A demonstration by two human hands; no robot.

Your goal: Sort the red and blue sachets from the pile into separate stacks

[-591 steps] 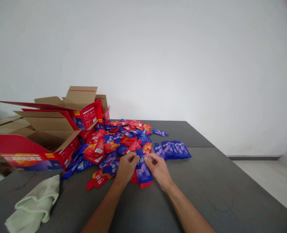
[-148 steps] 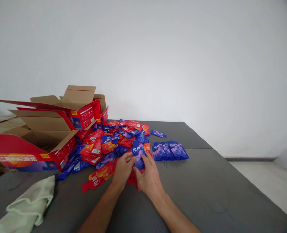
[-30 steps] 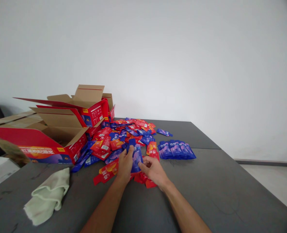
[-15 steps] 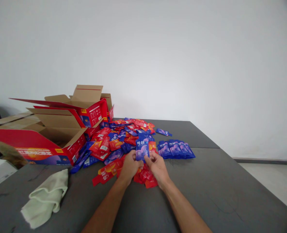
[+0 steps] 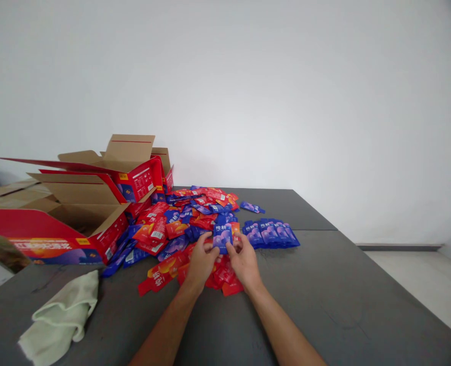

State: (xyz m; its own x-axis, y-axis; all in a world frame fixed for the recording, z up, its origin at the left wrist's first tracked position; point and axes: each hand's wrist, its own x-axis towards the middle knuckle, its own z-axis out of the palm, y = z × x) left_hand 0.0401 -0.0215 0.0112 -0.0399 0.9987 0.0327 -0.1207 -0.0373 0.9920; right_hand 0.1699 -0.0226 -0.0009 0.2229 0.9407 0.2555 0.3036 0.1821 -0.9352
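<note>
Between my two hands a blue pouch with purple fruit print stands upright, its printed face toward me. My left hand pinches its left edge, and my right hand grips its lower right corner with the thumb in front. Part of an orange-red pouch shows just behind it; whether it is also held I cannot tell. Under my hands lie several red pouches. To the right, a row of overlapping blue pouches lies on the table.
A mixed heap of red and blue pouches spreads behind and left of my hands. Open red cartons stand at the left. A pale green cloth lies at the front left of the dark table. One blue pouch lies apart.
The view has shifted slightly, so most things sit a little further left. Both hands keep hold of the blue pouch, and the left fingers have moved slightly along its edge.
</note>
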